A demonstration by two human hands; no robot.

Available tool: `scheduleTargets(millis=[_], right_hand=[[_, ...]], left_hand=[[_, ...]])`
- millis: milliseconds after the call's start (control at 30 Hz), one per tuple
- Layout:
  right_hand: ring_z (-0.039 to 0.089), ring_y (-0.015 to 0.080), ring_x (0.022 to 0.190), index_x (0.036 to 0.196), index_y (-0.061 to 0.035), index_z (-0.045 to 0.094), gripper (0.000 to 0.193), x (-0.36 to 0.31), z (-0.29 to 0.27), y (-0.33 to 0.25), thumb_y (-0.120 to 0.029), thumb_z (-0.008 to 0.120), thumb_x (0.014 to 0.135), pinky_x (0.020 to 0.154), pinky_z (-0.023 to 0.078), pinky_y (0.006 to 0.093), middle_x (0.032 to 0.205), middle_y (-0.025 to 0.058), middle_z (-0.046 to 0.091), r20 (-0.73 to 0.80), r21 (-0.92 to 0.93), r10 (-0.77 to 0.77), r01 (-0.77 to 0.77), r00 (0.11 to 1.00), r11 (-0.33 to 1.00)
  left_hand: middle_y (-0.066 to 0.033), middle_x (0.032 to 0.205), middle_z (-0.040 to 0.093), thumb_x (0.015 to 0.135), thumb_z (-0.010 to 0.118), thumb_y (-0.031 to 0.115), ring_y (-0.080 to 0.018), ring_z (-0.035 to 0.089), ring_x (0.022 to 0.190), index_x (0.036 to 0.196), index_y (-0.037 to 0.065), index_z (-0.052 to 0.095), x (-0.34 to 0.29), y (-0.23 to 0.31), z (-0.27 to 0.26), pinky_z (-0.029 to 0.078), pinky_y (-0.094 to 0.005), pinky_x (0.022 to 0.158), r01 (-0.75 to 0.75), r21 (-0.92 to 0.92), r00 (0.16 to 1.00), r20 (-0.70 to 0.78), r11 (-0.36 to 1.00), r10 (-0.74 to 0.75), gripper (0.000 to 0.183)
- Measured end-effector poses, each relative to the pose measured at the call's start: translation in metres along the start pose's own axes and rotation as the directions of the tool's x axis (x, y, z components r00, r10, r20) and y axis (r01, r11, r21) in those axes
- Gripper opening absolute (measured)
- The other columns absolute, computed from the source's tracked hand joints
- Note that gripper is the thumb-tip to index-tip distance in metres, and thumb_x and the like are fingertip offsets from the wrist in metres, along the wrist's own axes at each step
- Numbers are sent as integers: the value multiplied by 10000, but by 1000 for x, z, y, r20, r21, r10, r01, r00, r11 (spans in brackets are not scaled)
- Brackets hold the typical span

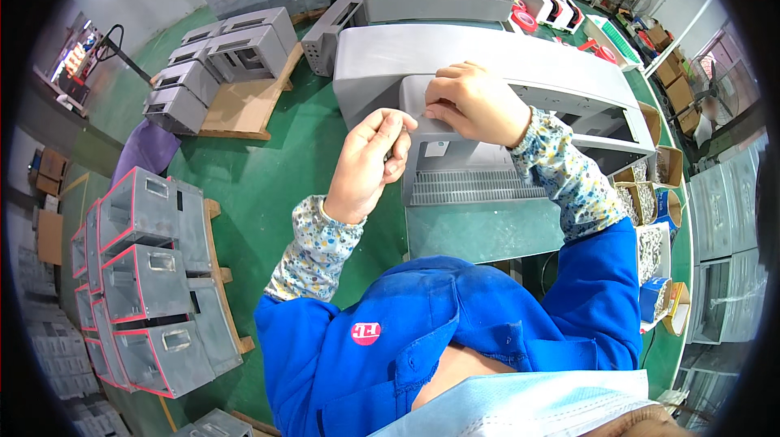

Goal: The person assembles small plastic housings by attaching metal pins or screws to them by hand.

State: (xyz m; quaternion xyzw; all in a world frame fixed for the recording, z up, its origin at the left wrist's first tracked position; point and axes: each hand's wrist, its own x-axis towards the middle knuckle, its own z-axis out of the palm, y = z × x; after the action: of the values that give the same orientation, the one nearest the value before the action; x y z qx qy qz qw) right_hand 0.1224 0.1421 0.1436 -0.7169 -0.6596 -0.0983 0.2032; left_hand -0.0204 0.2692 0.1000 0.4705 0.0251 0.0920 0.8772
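Far left, grey metal boxes with red edges (142,274) sit stacked on a wooden pallet (218,274) on the green floor (260,177). Moving in, your left hand (370,162) is curled, fingers pinched round something small and dark, too tiny to make out, held just off the left edge of the grey panel (463,161). That panel lies on the desk (487,230) right in front of you, vented grille toward you. Your right hand (475,100) is pressed down on the panel's upper edge, fingers bent over it, gripping. Behind it, a long grey housing (455,51). Further right, open cardboard boxes of small parts (650,193) line the desk edge.
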Motion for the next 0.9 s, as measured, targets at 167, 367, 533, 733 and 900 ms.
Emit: scheduleTargets(millis=[167,367,533,733,900], right_hand=[[549,238,692,813,-36,601,106,12,-13,-15,-120,580,751,646,425,326,707,77,547,-87,257,-72,92,994,962],[550,123,687,845,-13,606,120,16,-17,-10,-104,609,766,661,441,261,753,33,606,-18,712,38,-13,999,702],[585,216,643,740,-46,614,76,13,-4,13,-87,568,695,626,461,301,707,72,601,-63,124,128,-120,990,985],[562,232,625,704,-67,602,52,15,-4,17,-77,565,668,639,432,329,686,57,576,-73,-66,-4,0,997,998],[554,212,610,729,-72,605,54,18,-5,17,-66,577,683,664,409,313,702,46,574,-18,20,4,-4,1000,1000]], left_hand=[[46,519,368,876,460,284,-17,289,400,819,40,507,11,18,0,221,-156,347,109,67,983,139,992,-117,255],[40,487,367,855,483,331,-28,276,381,810,37,506,18,24,-4,218,-165,341,131,8,922,367,991,-125,297],[-19,627,446,903,380,191,-37,311,436,976,-1,464,19,16,-12,245,-160,362,71,-29,997,-23,997,-72,222],[-7,630,430,900,368,129,-17,302,448,985,-6,457,19,12,-14,233,-146,357,36,25,999,22,999,-37,182],[17,615,436,901,397,166,-4,308,444,929,34,483,25,12,-11,229,-141,364,11,132,999,29,991,-15,160]])
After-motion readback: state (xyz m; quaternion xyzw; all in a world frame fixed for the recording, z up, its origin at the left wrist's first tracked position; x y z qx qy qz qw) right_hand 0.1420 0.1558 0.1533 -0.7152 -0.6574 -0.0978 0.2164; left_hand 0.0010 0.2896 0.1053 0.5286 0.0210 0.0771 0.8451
